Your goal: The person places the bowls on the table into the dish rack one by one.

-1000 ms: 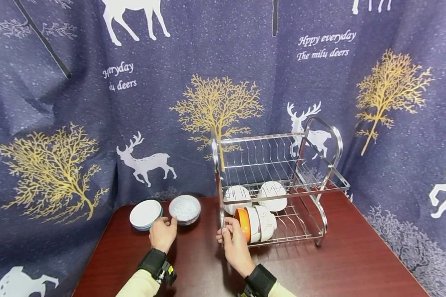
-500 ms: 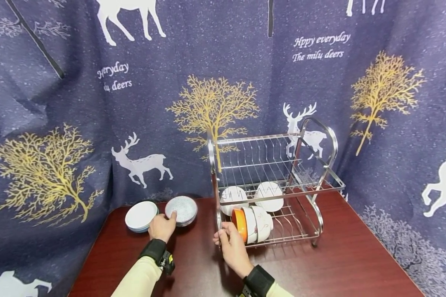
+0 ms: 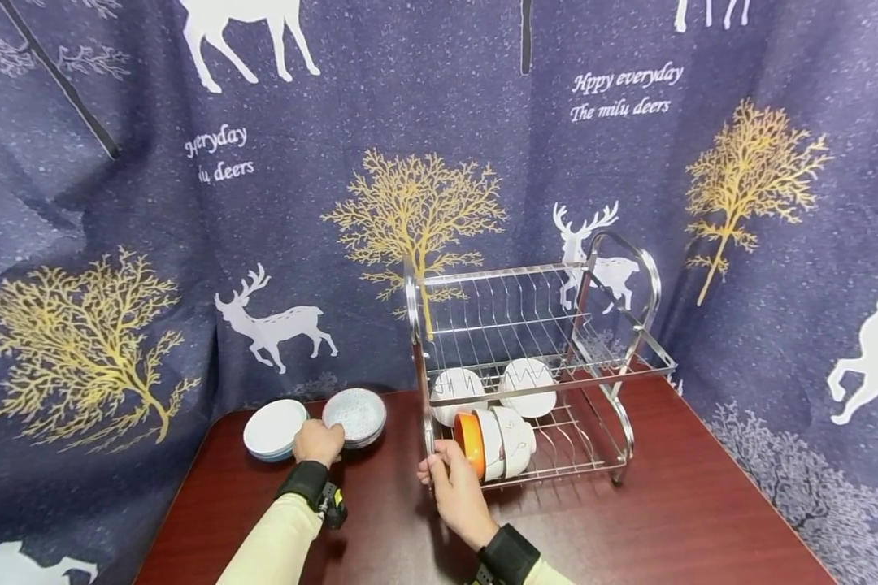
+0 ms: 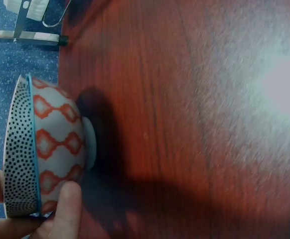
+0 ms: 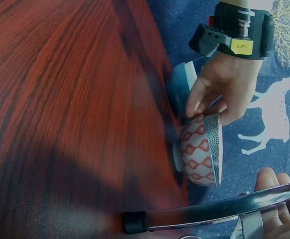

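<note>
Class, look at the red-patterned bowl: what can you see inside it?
A dotted bowl is nested in the red-patterned bowl, its spotted side showing above the rim. Its lower part is covered, and so is the surface beneath it.

The left hand point(image 3: 318, 443) hides part of the bowl stack point(image 3: 355, 413) near the back edge of the table point(image 3: 593, 536); front edge cropped.

Red-patterned white bowl point(image 4: 59, 144), black-dotted bowl point(image 4: 19, 144), orange bowl point(image 3: 468, 441)
</note>
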Available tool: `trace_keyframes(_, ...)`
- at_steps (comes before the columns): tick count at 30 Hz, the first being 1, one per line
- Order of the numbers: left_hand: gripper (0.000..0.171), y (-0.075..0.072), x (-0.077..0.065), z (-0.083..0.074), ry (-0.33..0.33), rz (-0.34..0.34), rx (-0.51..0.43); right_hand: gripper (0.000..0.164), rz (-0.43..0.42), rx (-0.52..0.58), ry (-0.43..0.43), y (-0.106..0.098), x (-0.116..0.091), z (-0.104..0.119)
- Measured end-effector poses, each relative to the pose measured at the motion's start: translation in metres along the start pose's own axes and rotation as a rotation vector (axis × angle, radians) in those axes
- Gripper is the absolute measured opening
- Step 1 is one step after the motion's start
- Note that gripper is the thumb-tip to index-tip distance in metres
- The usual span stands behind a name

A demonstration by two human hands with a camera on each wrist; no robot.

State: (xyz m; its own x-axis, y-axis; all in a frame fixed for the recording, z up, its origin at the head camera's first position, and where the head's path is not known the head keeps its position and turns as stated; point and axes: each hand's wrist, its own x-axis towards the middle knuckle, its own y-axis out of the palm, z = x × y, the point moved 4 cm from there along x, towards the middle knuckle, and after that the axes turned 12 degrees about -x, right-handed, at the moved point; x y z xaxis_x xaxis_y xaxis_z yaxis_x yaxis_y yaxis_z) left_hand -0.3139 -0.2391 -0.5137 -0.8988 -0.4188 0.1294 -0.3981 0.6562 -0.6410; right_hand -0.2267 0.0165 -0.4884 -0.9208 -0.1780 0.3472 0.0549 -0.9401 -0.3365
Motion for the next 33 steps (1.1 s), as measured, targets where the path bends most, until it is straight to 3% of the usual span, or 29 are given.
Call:
trace_keyframes(2, 0.024, -0.001, 0.002, 0.001, -0.001, 0.006, -0.005, 0.012, 0.000, 0.002, 0.000, 0.001, 0.000, 0.000)
trace_keyframes(11, 0.024, -0.005, 0.004, -0.001, 0.041, -0.109, -0.018, 0.012, -0.004, 0.023, 0.008, 0.001, 0.000, 0.001)
trace_keyframes(22, 0.026, -0.011, 0.004, -0.006, 0.106, -0.121, 0.029, 0.012, -0.021, 0.000, -0.003, 0.002, -0.001, 0.000)
trace_keyframes(33, 0.029, -0.017, -0.004, 0.003, 0.049, -0.169, -0.093, 0.011, -0.037, -0.010, -0.023, 0.002, -0.002, 0.002)
